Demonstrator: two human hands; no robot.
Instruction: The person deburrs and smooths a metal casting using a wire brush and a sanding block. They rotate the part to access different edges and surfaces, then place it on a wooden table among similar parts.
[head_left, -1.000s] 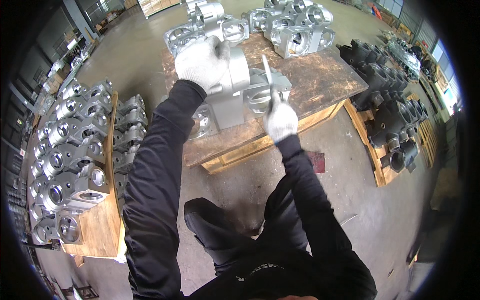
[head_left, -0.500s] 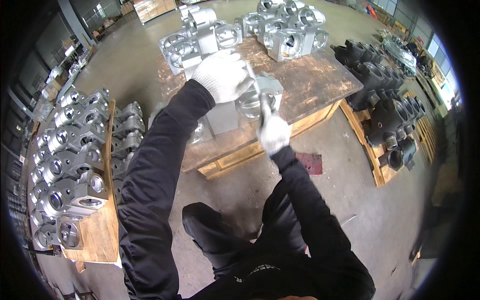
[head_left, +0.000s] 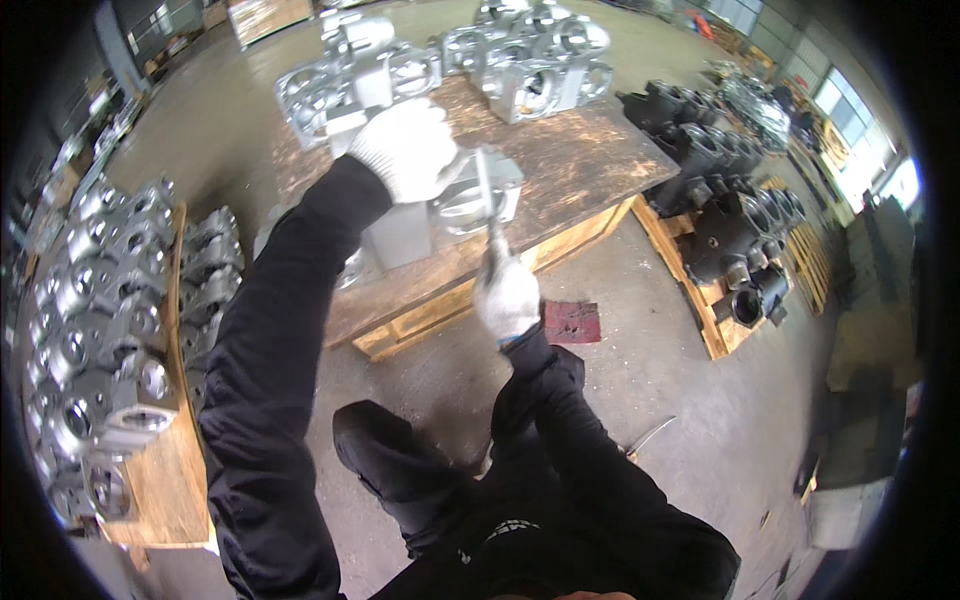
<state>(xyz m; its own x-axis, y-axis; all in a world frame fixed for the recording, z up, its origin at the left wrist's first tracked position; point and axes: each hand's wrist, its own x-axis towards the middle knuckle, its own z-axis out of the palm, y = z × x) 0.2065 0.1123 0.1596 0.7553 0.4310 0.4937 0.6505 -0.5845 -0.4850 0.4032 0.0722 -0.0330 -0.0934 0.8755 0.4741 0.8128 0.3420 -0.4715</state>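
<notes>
A silver-grey metal casting (head_left: 408, 236) with a round bore lies at the near edge of the wooden bench. My left hand (head_left: 405, 150), in a white knitted glove, is closed over its top; the fingertips are partly hidden. My right hand (head_left: 506, 292), gloved too, grips a long, narrow file-like tool (head_left: 486, 182) at its lower end. The tool points away from me, beside the casting's bored end (head_left: 466, 205). Blur keeps me from telling whether it touches the metal.
More silver castings (head_left: 535, 85) stand at the back of the bench (head_left: 580, 160). Rows of castings (head_left: 105, 320) fill a pallet on the left. Black castings (head_left: 725, 240) sit on a pallet at the right. A red mat (head_left: 572, 322) lies on the floor.
The whole scene has shifted left in view as my head turned. My right hand has drawn back toward me with the tool, away from the casting. The left hand stays on the casting.
</notes>
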